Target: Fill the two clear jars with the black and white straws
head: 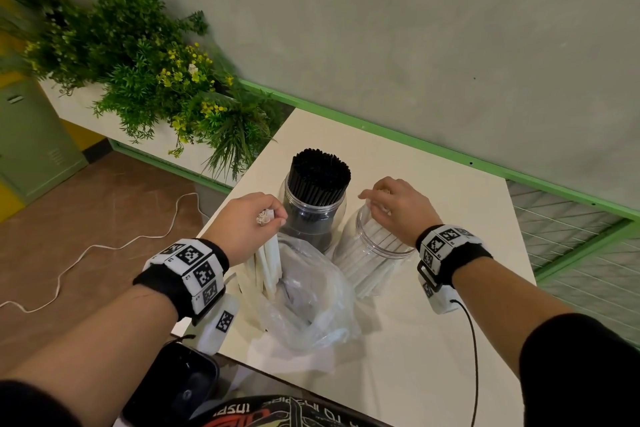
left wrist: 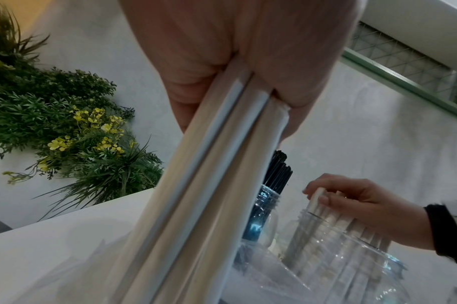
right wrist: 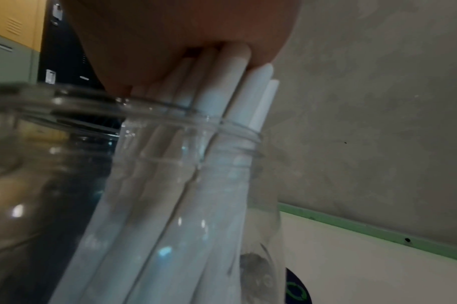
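Observation:
Two clear jars stand side by side on the white table [head: 433, 340]. The far-left jar [head: 313, 215] is packed with black straws [head: 318, 173]. The right jar [head: 377, 250] holds several white straws [right wrist: 217, 164] leaning inside it. My right hand [head: 394, 208] is over that jar's mouth, fingers curled round the tops of the white straws [left wrist: 334, 214]. My left hand [head: 249, 222] grips a bundle of white straws [left wrist: 196, 195] that hangs down into a crumpled clear plastic bag [head: 311, 298] in front of the jars.
Loose white straws [head: 249, 288] lie by the bag near the table's left edge. A planter with green plants and yellow flowers [head: 156, 80] stands to the far left. A white cable [head: 86, 253] runs across the floor. A green-edged wall [head: 450, 149] borders the far side.

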